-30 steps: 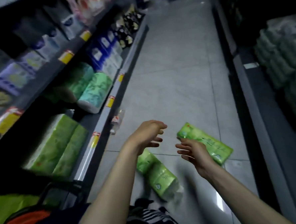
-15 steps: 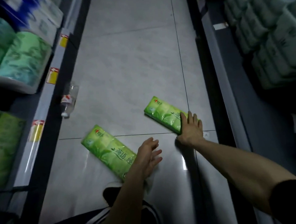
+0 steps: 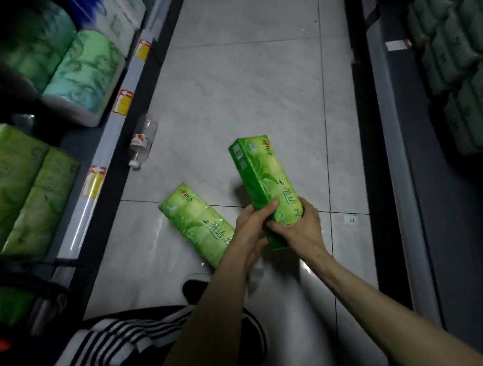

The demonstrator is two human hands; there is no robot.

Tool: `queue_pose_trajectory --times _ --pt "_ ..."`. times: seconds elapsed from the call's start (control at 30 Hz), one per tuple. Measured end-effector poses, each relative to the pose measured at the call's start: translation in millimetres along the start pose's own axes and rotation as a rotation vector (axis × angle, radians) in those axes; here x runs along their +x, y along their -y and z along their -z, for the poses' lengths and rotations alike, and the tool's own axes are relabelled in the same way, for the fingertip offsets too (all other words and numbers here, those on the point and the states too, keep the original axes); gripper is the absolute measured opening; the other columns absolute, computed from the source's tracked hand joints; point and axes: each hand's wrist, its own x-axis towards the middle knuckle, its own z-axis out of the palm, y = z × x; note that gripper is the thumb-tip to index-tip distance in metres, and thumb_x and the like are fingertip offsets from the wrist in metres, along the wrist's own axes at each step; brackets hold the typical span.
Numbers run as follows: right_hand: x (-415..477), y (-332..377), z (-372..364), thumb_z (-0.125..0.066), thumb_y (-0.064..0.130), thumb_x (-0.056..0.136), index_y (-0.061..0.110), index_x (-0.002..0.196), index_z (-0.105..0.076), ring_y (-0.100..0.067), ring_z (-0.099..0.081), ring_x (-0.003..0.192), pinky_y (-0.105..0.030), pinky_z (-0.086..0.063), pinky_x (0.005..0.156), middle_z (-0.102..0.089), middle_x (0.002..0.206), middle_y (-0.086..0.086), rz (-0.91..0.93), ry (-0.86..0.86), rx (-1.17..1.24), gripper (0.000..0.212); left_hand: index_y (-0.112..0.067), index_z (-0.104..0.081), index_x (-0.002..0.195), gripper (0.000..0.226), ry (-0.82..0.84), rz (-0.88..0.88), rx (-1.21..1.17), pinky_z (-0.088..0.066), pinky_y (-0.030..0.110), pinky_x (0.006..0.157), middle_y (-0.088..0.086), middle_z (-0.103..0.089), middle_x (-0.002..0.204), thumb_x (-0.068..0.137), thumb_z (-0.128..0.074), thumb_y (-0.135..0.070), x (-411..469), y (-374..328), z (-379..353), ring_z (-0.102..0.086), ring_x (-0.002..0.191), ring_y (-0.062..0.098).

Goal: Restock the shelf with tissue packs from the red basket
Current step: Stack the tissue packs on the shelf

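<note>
A long green tissue pack (image 3: 258,179) is lifted off the floor, tilted with its far end up. My left hand (image 3: 250,230) and my right hand (image 3: 299,230) both grip its near end. A second green tissue pack (image 3: 193,219) lies flat on the grey floor tiles just left of my hands, its near end hidden behind my left forearm. The red basket (image 3: 1,343) shows only as a red edge at the bottom left. The low shelf (image 3: 97,163) on the left holds green tissue bundles (image 3: 23,190).
An empty plastic bottle (image 3: 143,142) lies on the floor against the left shelf's base. Green paper rolls (image 3: 83,73) fill the shelf farther along. Stacked pale green packs (image 3: 458,56) line the right shelf. My striped trouser leg and dark shoe (image 3: 201,287) are below my arms.
My right hand has lifted the right pack off the floor and brought it toward me. My left hand left the other pack and joined the grip. The view tilted slightly.
</note>
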Motion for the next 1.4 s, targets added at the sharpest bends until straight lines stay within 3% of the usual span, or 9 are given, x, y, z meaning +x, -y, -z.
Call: queue_pose_trajectory --times 0.2,0.3,0.43,0.5,0.6,0.97,1.17,1.3,1.4 --pt "-41 74 -2 -0.088 0.063 0.073 0.034 0.141 -0.059 -0.019 -0.066 0.121 -0.043 -0.06 0.098 -0.063 0.134 -0.001 0.106 0.204 0.241 0.08 -0.006 -0.074 0.107 0.03 -0.172 -0.182 -0.002 -0.065 0.044 0.073 0.016 -0.08 0.093 0.078 -0.082 -0.001 -45 -62 21 -0.079 0.083 0.033" --pt "-53 124 9 -0.074 0.034 0.097 0.017 0.14 -0.063 -0.012 -0.072 0.107 -0.03 -0.059 0.087 -0.072 0.128 -0.005 0.13 0.231 0.328 0.048 -0.003 -0.072 0.113 0.034 -0.165 -0.248 -0.028 -0.064 0.039 0.069 0.017 -0.08 0.095 0.08 -0.081 -0.005 -84 -96 41 -0.079 0.081 0.03" --pt "-108 204 2 -0.064 0.03 0.103 0.018 0.119 -0.072 -0.015 -0.079 0.083 -0.035 -0.063 0.068 -0.082 0.098 -0.002 0.101 0.405 0.511 0.021 -0.002 -0.071 0.119 0.035 -0.155 -0.406 -0.113 -0.065 0.044 0.079 0.018 -0.079 0.102 0.085 -0.078 -0.007 -161 -133 67 -0.078 0.086 0.03" --pt "-144 234 -10 -0.063 0.026 0.104 0.012 0.117 -0.073 -0.021 -0.079 0.086 -0.04 -0.065 0.074 -0.083 0.1 -0.008 0.145 0.484 0.565 0.021 -0.004 -0.071 0.12 0.033 -0.161 -0.527 -0.136 -0.064 0.039 0.076 0.017 -0.079 0.106 0.088 -0.076 -0.009 -206 -144 89 -0.078 0.088 0.028" --pt "-207 270 -30 -0.064 0.024 0.104 0.007 0.12 -0.073 -0.036 -0.077 0.103 -0.049 -0.062 0.091 -0.08 0.11 -0.016 0.267 0.657 0.637 0.025 -0.008 -0.071 0.124 0.037 -0.201 -0.692 -0.129 -0.061 0.042 0.091 0.014 -0.078 0.115 0.089 -0.076 -0.017 -281 -142 136 -0.075 0.105 0.03" --pt "-462 273 -147 -0.07 0.026 0.099 0.012 0.125 -0.075 -0.038 -0.076 0.108 -0.057 -0.058 0.1 -0.08 0.114 -0.015 0.478 1.335 0.378 0.03 -0.009 -0.07 0.124 0.046 -0.731 -0.987 -0.497 -0.054 0.058 0.103 0.016 -0.076 0.117 0.08 -0.08 -0.018 -512 11 313 -0.073 0.11 0.038" --pt "-576 210 -213 -0.073 0.019 0.097 0.016 0.128 -0.072 -0.029 -0.078 0.105 -0.042 -0.062 0.09 -0.082 0.113 -0.005 0.55 1.593 0.087 0.031 -0.006 -0.066 0.129 0.067 -0.955 -0.892 -0.859 -0.052 0.068 0.098 0.023 -0.075 0.117 0.065 -0.074 -0.023 -576 133 379 -0.07 0.11 0.047" --pt "-624 166 -244 -0.078 0.013 0.091 0.012 0.127 -0.072 -0.023 -0.079 0.102 -0.029 -0.06 0.077 -0.082 0.111 -0.002 0.539 1.718 -0.087 0.036 -0.003 -0.07 0.122 0.047 -0.982 -0.81 -1.056 -0.058 0.056 0.091 0.024 -0.076 0.11 0.08 -0.058 -0.019 -589 207 408 -0.073 0.092 0.041" --pt "-655 145 -270 -0.077 0.012 0.093 0.008 0.122 -0.074 -0.023 -0.08 0.094 -0.03 -0.061 0.075 -0.083 0.105 -0.007 0.443 1.73 -0.221 0.029 -0.002 -0.069 0.125 0.052 -1.0 -0.741 -1.182 -0.059 0.053 0.088 0.022 -0.076 0.108 0.077 -0.053 -0.017 -598 236 441 -0.073 0.088 0.039"
